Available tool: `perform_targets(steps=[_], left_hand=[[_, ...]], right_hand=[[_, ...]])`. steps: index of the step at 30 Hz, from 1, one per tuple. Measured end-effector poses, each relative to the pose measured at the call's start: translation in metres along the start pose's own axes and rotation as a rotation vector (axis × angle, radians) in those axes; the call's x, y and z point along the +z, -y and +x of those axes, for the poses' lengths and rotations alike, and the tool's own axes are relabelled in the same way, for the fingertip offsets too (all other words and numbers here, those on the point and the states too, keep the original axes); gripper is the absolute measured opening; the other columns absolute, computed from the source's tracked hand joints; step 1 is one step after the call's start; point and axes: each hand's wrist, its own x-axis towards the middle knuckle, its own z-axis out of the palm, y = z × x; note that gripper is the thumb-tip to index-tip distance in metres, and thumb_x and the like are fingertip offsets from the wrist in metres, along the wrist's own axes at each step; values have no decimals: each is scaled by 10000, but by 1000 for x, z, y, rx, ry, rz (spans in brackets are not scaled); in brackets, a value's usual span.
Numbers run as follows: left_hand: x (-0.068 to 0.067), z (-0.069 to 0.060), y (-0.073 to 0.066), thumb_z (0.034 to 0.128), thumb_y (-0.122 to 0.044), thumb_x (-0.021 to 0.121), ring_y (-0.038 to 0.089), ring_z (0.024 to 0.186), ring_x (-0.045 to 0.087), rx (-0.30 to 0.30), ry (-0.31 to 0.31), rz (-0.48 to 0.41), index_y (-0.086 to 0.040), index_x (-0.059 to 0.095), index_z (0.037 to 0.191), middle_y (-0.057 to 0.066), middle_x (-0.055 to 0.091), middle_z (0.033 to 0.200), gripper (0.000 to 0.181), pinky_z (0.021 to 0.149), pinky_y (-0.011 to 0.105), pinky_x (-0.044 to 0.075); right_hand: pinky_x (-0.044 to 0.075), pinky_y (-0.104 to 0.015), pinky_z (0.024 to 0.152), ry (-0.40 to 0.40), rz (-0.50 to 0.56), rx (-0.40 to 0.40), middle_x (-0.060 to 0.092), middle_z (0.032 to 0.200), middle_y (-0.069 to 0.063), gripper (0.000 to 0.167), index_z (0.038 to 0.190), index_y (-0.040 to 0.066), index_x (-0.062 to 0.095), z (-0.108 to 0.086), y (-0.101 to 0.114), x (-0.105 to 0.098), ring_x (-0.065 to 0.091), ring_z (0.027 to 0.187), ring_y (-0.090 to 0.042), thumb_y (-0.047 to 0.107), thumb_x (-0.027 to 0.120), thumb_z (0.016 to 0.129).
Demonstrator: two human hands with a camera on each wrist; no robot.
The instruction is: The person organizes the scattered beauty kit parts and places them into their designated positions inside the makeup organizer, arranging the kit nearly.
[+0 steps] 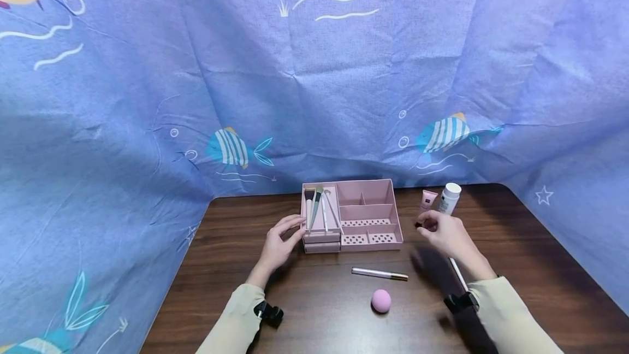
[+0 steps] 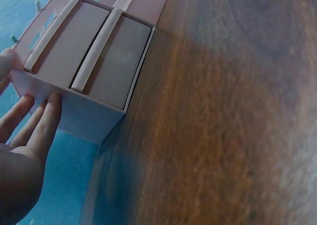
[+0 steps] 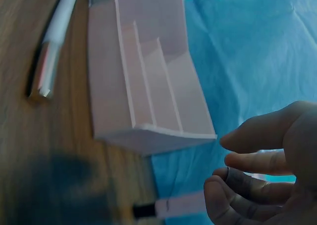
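My left hand [image 1: 279, 242] rests fairly straight fingers against the left side of a pink makeup organizer [image 1: 371, 246]; in the left wrist view, the fingertips touch its side wall near two drawers [image 2: 114, 51]. Several makeup brushes [image 1: 314, 206] lie in its left tray. Loosely bent, my right hand [image 1: 449, 234] hovers right of the organizer with nothing visibly held. Just behind its fingers stands a small pink tube [image 1: 428, 199] with a black cap [image 3: 144, 211], partly hidden by the hand. Whether the fingers touch the tube I cannot tell.
A white bottle [image 1: 448, 198] stands at the back right. A silver pen-like tube [image 1: 379, 273] and a pink ball-shaped sponge [image 1: 381, 301] lie in front of the organizer. A thin white stick [image 1: 458, 273] lies partly under the right forearm. Blue fish-print cloth [image 1: 319, 97] hangs behind the table.
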Motion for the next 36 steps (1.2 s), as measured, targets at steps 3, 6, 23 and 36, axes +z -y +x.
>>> perform_targets(steps=[3, 6, 23, 36], left_hand=[[0, 0, 0, 898, -68, 689, 265, 1128, 625, -2, -1, 9, -4, 684, 1180, 164, 633, 1250, 289, 1000, 277, 495], [-1, 0, -1, 896, -61, 689, 296, 1115, 631, 8, 2, 21, 15, 678, 1179, 178, 633, 1242, 293, 993, 309, 508], [4, 3, 35, 899, -141, 704, 268, 1155, 613, -22, -3, -15, -104, 696, 1195, 77, 630, 1276, 298, 1028, 470, 477], [4, 3, 32, 907, -176, 699, 218, 1149, 615, -8, 7, -14, -132, 696, 1199, 55, 630, 1270, 296, 1023, 463, 484]], right_hand=[[494, -352, 620, 14, -43, 15, 701, 758, -25, 208, 981, 43, 697, -5, -12, -1, 637, 695, -174, 114, 718, 787], [493, -380, 611, 35, -79, 32, 699, 758, -46, 240, 994, 20, 689, -10, -24, -1, 636, 688, -205, 119, 716, 777], [473, -434, 619, 120, -122, 160, 691, 781, -48, 284, 1033, 8, 672, -28, -58, -1, 633, 734, -274, 142, 715, 788], [483, -488, 657, 195, -152, 213, 696, 810, -70, 350, 1046, -9, 643, -31, -63, -3, 645, 754, -287, 192, 756, 782]])
